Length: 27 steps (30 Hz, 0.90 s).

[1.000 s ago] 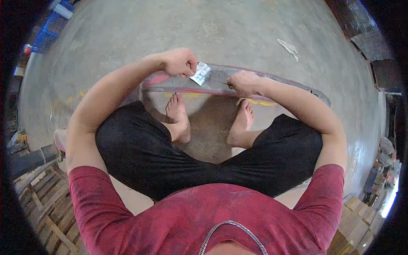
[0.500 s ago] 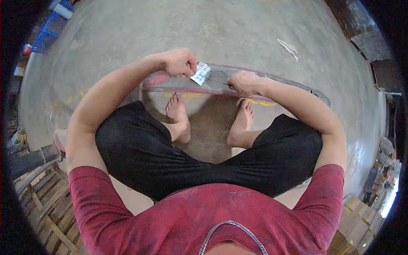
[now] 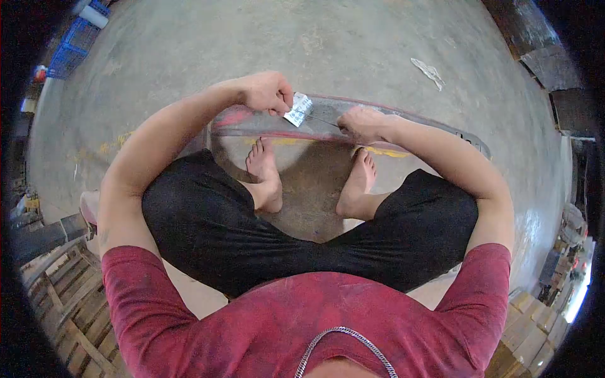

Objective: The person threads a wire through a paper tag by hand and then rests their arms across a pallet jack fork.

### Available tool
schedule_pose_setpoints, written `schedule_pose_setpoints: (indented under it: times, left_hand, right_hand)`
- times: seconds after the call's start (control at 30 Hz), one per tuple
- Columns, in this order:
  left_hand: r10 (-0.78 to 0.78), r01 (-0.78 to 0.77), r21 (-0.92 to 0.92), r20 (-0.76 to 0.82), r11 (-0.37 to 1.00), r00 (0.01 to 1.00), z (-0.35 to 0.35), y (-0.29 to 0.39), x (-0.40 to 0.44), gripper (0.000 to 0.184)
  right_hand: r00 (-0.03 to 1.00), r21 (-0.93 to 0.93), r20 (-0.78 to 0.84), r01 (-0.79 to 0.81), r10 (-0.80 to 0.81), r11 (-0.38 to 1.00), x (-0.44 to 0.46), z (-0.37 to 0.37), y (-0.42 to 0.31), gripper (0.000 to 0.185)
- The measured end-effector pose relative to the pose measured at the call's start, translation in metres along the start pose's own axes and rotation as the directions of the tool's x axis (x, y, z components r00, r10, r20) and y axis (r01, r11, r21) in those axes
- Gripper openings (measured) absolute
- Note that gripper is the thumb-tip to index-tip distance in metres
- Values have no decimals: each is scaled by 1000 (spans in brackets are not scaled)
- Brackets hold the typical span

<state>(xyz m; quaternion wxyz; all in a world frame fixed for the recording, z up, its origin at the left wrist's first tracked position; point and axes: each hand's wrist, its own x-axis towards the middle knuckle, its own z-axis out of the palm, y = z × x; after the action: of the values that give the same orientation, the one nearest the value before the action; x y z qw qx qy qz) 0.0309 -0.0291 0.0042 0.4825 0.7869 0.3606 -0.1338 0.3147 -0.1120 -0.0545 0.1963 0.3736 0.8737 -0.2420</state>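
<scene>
Pinched fingers of my left hand (image 3: pixel 269 94) grip the upper left edge of a small white tag (image 3: pixel 298 109) with blue handwriting. The tag lies against a long, curved dark grey panel (image 3: pixel 409 118) with red edges, resembling a car bumper. Over at the tag's right side, my right hand (image 3: pixel 362 123) is closed on a thin dark wire-like strand (image 3: pixel 324 120), which runs toward the tag. Where the strand meets the tag is too small to make out. Both hands are just above the panel, in front of my bare feet (image 3: pixel 265 170).
A crumpled white scrap (image 3: pixel 428 74) lies on the concrete floor (image 3: pixel 346 50) beyond the panel. Blue crates (image 3: pixel 72 47) stand at the far left, wooden pallets (image 3: pixel 72 302) at the lower left. Cardboard boxes (image 3: pixel 526 327) are stacked at the lower right.
The tag has tilted slightly between my hands, and its writing shows a little differently. Both hands stay in nearly the same place.
</scene>
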Motion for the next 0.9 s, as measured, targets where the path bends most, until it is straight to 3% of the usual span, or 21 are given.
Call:
schedule_pose_setpoints:
  times: [0.1, 0.33, 0.9]
  left_hand:
    - [-9, 9, 28, 15, 1000, 1000, 0, 3, -2, 17]
    - [-30, 32, -157, 21, 987, 999, -1, 4, -4, 20]
    - [35, -34, -400, -6, 916, 999, -4, -5, -2, 21]
  right_hand:
    - [1000, -2, -20, 0, 0, 1000, 0, 0, -1, 18]
    - [995, 63, 22, -96, 94, 993, 4, 1, -5, 21]
    - [1000, 68, -16, -7, 8, 998, 14, 5, 2, 20]
